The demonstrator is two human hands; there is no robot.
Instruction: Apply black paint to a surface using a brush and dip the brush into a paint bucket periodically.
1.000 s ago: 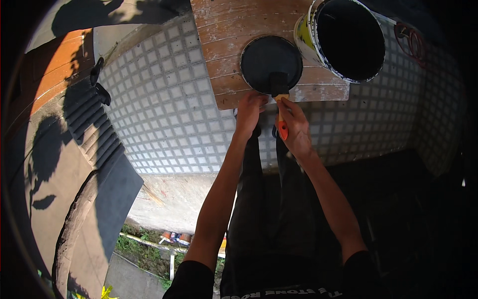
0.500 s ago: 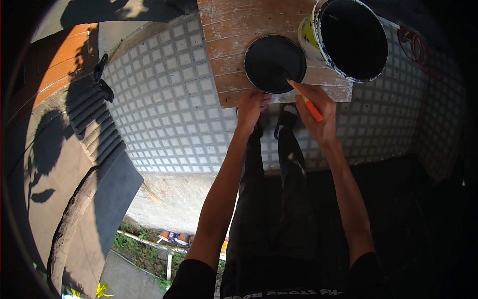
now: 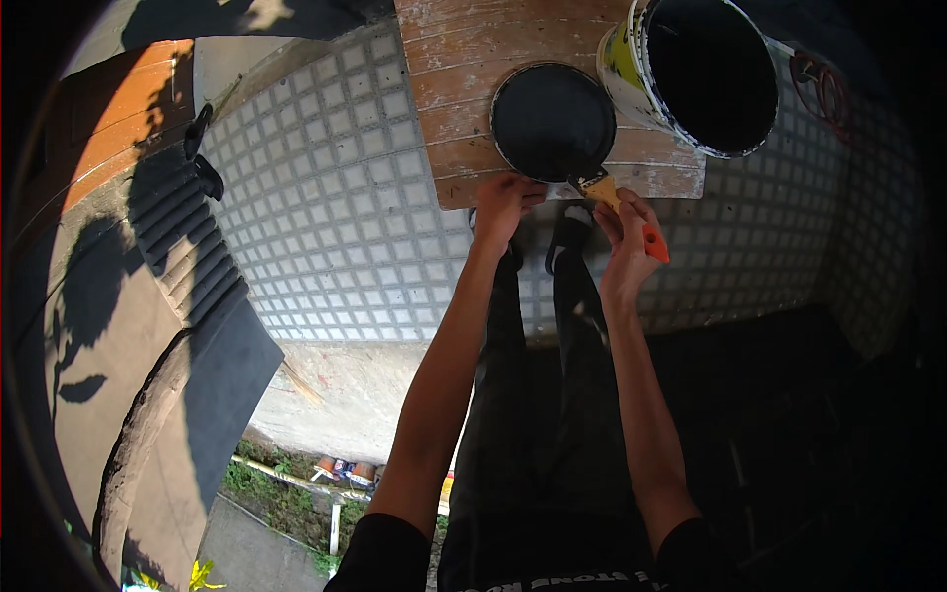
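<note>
While the right hand (image 3: 627, 239) has its fingers closed around the handle of a paintbrush (image 3: 602, 189), the brush's dark bristles lie at the lower right rim of a round black disc (image 3: 550, 113), though whether they press on it or only hang over it cannot be told. The left hand (image 3: 503, 209) is at the disc's lower edge, its fingers bent in toward the rim; I cannot tell whether they grip it or merely rest against it. The disc lies flat on a worn wooden counter (image 3: 456, 99), near the counter's front edge, and a tall yellow-and-white bucket (image 3: 621, 67), dark inside, stands just beside the disc to its upper right. Well to the right of the disc, beyond the bucket, is a coiled reddish cord (image 3: 821, 91). As for progress, the disc's face looks dark all over, with no bare patch that I can make out, so the brushwork seems well under way or nearly complete there; shadow hides how even the coat is. With the brush in hand at the rim, I judge the work unfinished.
</note>
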